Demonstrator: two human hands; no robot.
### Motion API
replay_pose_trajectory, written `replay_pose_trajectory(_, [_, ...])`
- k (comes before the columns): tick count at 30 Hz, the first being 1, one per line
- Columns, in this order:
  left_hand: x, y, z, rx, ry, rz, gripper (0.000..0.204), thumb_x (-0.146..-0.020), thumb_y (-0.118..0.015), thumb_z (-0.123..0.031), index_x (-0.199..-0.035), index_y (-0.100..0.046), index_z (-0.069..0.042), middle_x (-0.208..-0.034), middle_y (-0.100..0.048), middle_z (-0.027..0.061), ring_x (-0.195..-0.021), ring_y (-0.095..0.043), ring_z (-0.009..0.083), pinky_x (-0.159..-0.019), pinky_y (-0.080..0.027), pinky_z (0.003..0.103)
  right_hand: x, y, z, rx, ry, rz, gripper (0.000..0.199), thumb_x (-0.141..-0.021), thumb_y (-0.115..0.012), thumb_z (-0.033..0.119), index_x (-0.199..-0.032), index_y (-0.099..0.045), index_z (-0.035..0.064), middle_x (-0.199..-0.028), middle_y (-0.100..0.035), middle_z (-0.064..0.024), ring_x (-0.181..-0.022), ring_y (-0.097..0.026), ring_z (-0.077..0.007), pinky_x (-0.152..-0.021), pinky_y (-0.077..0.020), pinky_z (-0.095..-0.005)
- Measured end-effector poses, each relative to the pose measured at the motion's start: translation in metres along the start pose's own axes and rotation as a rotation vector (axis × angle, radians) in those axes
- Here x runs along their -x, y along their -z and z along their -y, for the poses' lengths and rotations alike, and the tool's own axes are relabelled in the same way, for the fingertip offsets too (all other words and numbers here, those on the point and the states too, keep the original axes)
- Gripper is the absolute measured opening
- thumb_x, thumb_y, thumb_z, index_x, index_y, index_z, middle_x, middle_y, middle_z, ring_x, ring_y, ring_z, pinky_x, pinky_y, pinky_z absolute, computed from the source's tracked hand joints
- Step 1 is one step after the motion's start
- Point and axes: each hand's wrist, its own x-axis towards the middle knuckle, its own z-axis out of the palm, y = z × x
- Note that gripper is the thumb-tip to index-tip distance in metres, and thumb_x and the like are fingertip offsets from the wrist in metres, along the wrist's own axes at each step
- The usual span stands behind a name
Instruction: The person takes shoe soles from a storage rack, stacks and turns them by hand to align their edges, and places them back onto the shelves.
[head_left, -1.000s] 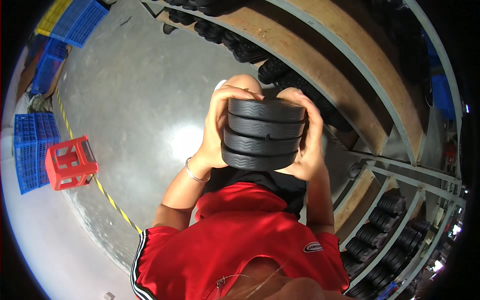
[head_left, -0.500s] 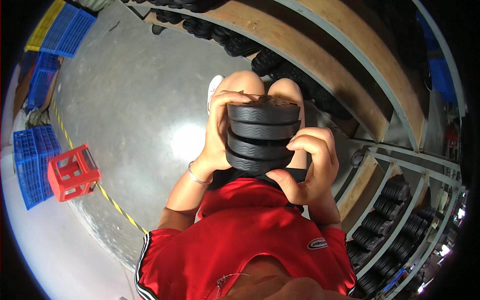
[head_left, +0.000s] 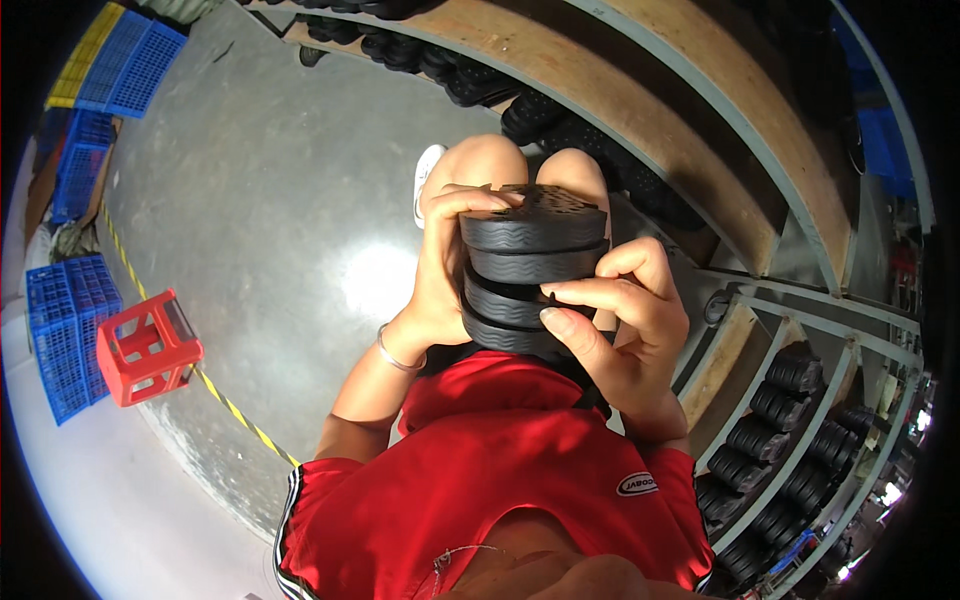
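A stack of several black rubber shoe soles (head_left: 536, 236), with wavy ridges along their sides, is held up in front of my knees. My left hand (head_left: 438, 275) grips the stack from the left, its fingers over the top sole and its palm along the side. The right hand (head_left: 632, 325) is closed, thumb and index fingertips nearly meeting against the edge of a lower sole (head_left: 500, 302). A tiny dark bit shows between those fingertips, too small to make out. A dark gap parts the upper soles from the lower ones.
Shelves (head_left: 700, 130) curve along the far right, with black soles (head_left: 560, 140) lined up beneath. More stacked soles (head_left: 775, 405) fill a rack at the lower right. A red stool (head_left: 150, 350) and blue crates (head_left: 72, 310) stand left, beside a yellow-black floor line (head_left: 235, 405).
My right thumb and index finger have come together and moved left onto the lower sole's edge. The left hand still grips the stack, which has shifted slightly right.
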Motion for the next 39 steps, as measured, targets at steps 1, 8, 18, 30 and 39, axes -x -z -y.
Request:
replay_pose_trajectory(1, [0.001,0.000,0.000,-0.001,0.001,-0.001,0.079,-0.060,-0.088,-0.026,-0.120,-0.041,-0.006,-0.115,-0.049,0.0146,-0.113,-0.052,0.0261,-0.098,-0.042,0.039,-0.001,0.002,0.001,-0.015,-0.021,0.014,0.017,-0.070,-0.078,0.005,-0.086,-0.071,0.0066,-0.084,-0.050,-0.0026,-0.071,-0.047,-0.0122,-0.064,-0.0396,-0.0244])
replay_pose_trajectory(8, [0.004,-0.002,0.001,-0.025,-0.036,0.062,0.086,-0.056,-0.091,-0.024,-0.123,-0.040,-0.006,-0.118,-0.049,0.0147,-0.114,-0.050,0.0259,-0.100,-0.039,0.039,-0.002,0.001,0.003,-0.035,0.003,0.013,0.008,-0.079,-0.070,0.002,-0.082,-0.063,0.0052,-0.078,-0.051,-0.0035,-0.068,-0.049,-0.0137,-0.060,-0.0411,-0.0258])
replay_pose_trajectory(18, [0.009,-0.007,0.003,-0.021,-0.037,0.048,0.079,-0.056,-0.091,-0.020,-0.120,-0.046,-0.005,-0.115,-0.053,0.0135,-0.111,-0.053,0.0249,-0.099,-0.040,0.037,0.000,0.028,-0.011,-0.004,0.125,0.244,0.003,-0.085,-0.062,0.006,-0.084,-0.059,0.0044,-0.077,-0.051,-0.0068,-0.065,-0.048,-0.0208,-0.060,-0.0389,-0.0303])
replay_pose_trajectory(30, [-0.006,-0.002,-0.008,-0.036,0.018,-0.015,0.073,-0.062,-0.084,-0.022,-0.119,-0.043,-0.003,-0.112,-0.054,0.0098,-0.107,-0.056,0.0208,-0.094,-0.045,0.034,0.016,0.022,-0.076,0.068,0.081,0.254,0.120,-0.059,-0.090,0.027,-0.147,-0.013,0.0013,-0.153,-0.016,-0.0214,-0.143,-0.018,-0.0349,-0.113,-0.0249,-0.0427])
replay_pose_trajectory(39, [-0.049,-0.020,-0.014,-0.064,0.318,-0.163,0.108,-0.062,-0.089,-0.030,-0.141,-0.025,0.005,-0.131,-0.045,0.0230,-0.123,-0.045,0.0298,-0.107,-0.033,0.040,0.025,-0.009,-0.102,-0.909,-0.566,0.034,0.101,-0.064,-0.071,0.018,-0.147,-0.014,0.0080,-0.139,-0.035,-0.0166,-0.128,-0.039,-0.0283,-0.105,-0.0360,-0.0396])
